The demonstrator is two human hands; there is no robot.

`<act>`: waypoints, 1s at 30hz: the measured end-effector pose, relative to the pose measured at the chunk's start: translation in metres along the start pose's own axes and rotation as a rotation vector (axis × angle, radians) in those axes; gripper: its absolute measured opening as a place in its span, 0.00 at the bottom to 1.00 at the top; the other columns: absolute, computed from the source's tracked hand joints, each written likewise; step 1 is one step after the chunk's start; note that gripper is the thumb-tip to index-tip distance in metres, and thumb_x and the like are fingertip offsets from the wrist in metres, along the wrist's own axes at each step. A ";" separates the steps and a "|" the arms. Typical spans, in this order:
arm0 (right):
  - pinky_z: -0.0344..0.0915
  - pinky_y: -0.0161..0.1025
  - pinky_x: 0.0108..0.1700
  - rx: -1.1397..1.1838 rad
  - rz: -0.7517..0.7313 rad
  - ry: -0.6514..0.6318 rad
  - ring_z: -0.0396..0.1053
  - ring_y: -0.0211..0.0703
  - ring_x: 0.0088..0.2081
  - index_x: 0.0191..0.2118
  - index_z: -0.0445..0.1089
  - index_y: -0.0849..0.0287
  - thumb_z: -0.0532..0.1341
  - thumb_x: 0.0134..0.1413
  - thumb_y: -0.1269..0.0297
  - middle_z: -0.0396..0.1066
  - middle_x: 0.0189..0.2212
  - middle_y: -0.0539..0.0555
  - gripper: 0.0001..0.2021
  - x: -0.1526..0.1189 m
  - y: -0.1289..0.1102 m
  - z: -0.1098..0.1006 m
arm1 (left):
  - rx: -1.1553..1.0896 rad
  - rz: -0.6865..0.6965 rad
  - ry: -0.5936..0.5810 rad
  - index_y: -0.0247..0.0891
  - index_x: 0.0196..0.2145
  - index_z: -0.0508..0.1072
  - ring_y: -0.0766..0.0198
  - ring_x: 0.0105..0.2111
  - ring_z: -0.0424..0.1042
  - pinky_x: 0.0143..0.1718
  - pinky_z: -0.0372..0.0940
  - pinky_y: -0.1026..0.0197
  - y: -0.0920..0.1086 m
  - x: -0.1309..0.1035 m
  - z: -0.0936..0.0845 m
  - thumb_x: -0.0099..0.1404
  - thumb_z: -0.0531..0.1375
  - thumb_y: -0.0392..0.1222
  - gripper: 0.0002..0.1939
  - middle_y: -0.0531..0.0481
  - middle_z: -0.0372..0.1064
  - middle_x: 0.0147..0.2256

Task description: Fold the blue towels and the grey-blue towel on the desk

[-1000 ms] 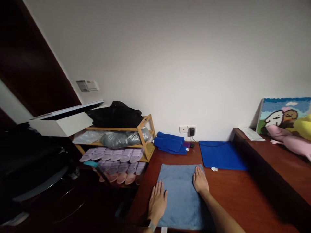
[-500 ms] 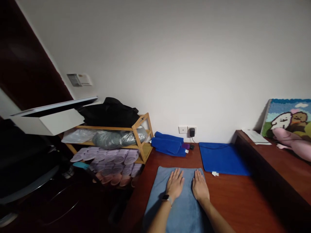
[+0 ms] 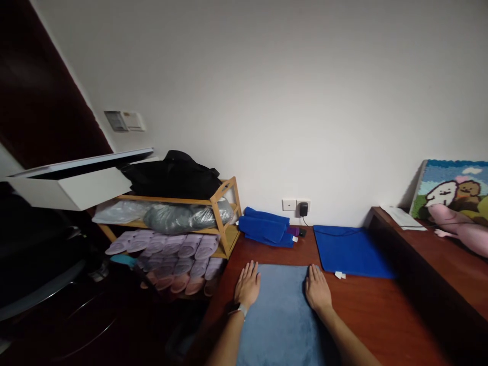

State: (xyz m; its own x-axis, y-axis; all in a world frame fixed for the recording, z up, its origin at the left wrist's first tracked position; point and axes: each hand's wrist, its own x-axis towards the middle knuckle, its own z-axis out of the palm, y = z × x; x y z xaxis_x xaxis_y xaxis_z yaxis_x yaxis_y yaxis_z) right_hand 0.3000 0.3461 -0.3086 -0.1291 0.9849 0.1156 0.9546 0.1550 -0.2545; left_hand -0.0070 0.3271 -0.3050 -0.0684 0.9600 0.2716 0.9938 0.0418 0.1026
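Note:
A grey-blue towel [image 3: 282, 310] lies spread flat on the reddish-brown table [image 3: 373, 315]. My left hand [image 3: 247, 285] rests flat on its far left corner, fingers stretched out and a watch on the wrist. On the far right corner my right hand [image 3: 317, 288] lies flat too, fingers straight and close together. Beyond my right hand is a bright blue towel [image 3: 353, 249], laid flat with a white tag at its near edge. Several folded blue towels [image 3: 265, 227] are piled against the wall, past my left hand.
A wooden rack [image 3: 224, 223] with lilac and pink slippers [image 3: 186, 245] and a black bag [image 3: 175, 175] stands left of the table. A charger [image 3: 303, 209] is plugged into the wall. At right, a raised ledge [image 3: 442, 259] carries a pink plush toy [image 3: 463, 229] and a picture [image 3: 453, 188].
My left hand has slid left across the grey-blue towel, from its middle to its left edge. My right hand stays at the right corner. The towel's far edge lies smooth.

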 end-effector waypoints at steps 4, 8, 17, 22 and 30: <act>0.41 0.44 0.74 0.010 -0.007 -0.021 0.44 0.50 0.74 0.71 0.51 0.76 0.40 0.69 0.61 0.48 0.73 0.62 0.32 0.003 0.004 -0.005 | 0.004 -0.011 -0.021 0.38 0.70 0.59 0.54 0.71 0.52 0.70 0.51 0.47 0.002 -0.001 -0.002 0.76 0.43 0.47 0.29 0.44 0.53 0.71; 0.39 0.44 0.74 0.013 0.014 -0.004 0.42 0.50 0.74 0.71 0.49 0.77 0.39 0.69 0.61 0.47 0.73 0.64 0.32 0.001 0.004 -0.005 | 0.035 -0.035 -0.021 0.37 0.71 0.58 0.54 0.71 0.53 0.71 0.50 0.46 0.000 0.001 -0.005 0.75 0.43 0.47 0.30 0.44 0.54 0.71; 0.38 0.43 0.74 0.067 0.032 0.010 0.42 0.48 0.74 0.71 0.50 0.77 0.40 0.69 0.62 0.46 0.73 0.65 0.32 0.004 0.004 -0.001 | -0.044 0.264 0.059 0.38 0.72 0.53 0.57 0.72 0.48 0.72 0.46 0.47 0.090 0.007 -0.021 0.77 0.40 0.45 0.30 0.47 0.52 0.72; 0.36 0.43 0.74 0.067 0.019 0.002 0.41 0.48 0.74 0.71 0.50 0.78 0.41 0.68 0.63 0.47 0.73 0.65 0.32 0.003 0.004 -0.002 | -0.139 0.324 -0.061 0.41 0.72 0.54 0.55 0.72 0.49 0.71 0.50 0.46 0.152 0.000 0.009 0.78 0.40 0.52 0.30 0.46 0.50 0.72; 0.38 0.43 0.74 -0.010 0.027 -0.003 0.42 0.50 0.74 0.72 0.49 0.77 0.39 0.69 0.63 0.46 0.73 0.65 0.32 0.002 0.003 -0.003 | 0.015 -0.010 -0.073 0.35 0.71 0.56 0.51 0.71 0.51 0.70 0.50 0.44 0.017 0.017 0.001 0.77 0.41 0.52 0.32 0.40 0.53 0.71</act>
State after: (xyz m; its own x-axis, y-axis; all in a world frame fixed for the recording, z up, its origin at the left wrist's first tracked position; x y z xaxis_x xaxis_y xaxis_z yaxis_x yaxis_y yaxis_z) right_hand 0.3038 0.3482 -0.3061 -0.1038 0.9890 0.1055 0.9604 0.1273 -0.2478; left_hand 0.0090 0.3444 -0.2996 -0.0720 0.9771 0.2002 0.9944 0.0547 0.0909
